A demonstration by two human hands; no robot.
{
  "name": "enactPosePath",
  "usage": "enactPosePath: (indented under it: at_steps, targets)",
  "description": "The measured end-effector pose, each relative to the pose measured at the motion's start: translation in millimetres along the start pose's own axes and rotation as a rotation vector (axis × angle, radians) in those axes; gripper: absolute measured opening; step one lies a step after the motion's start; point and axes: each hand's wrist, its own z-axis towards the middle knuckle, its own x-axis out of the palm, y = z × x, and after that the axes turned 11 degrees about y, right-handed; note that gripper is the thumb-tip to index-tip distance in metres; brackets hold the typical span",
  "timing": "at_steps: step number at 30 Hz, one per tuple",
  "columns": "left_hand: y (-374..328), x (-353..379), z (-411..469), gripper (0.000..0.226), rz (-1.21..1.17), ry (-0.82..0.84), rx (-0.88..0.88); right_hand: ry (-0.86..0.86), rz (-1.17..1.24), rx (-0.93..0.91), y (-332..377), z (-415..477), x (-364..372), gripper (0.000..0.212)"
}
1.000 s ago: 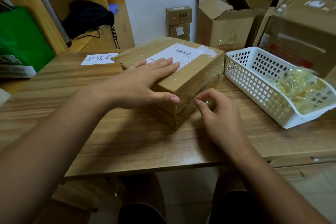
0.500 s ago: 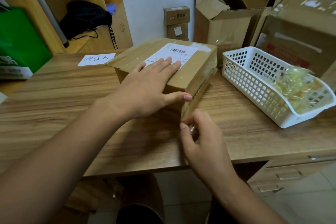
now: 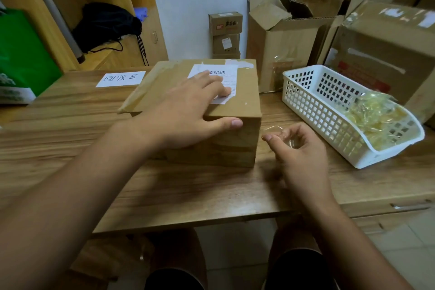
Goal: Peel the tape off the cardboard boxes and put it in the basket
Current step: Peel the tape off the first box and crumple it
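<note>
Centre of table [image 3: 70,125]: cardboard box [image 3: 247,92], pressed down by left hand [image 3: 186,110], fingers straight and flat across the label [image 3: 226,73], thumb over the near top edge. Just right of box: right hand [image 3: 299,150], fingers curled, pinching what appears to be a clear tape strip [image 3: 275,128]. Far right: white basket [image 3: 303,99], crumpled tape [image 3: 374,115] inside.

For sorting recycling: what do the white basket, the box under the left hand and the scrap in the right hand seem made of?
The basket: likely moulded plastic, smooth white, with a regular grid of holes. The box: matt brown cardboard, sharp folded edges. The scrap held by the right hand: probably clear glossy tape; it is see-through and shines, hard to confirm.
</note>
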Motion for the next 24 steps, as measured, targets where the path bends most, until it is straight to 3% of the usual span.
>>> enactPosePath:
  at_steps: [5,11,24]
  targets:
    - [-6,6,1,0.092,0.013,0.036,-0.129,0.035,0.029,-0.02,-2,-1,0,0.024]
    - [-9,7,5,0.086,0.04,0.017,-0.163,0.112,0.059,-0.052,2,-2,-6,0.026]
    - [-9,11,10,0.095,0.024,0.01,-0.173,0.004,-0.049,-0.147,3,-17,12,0.023]
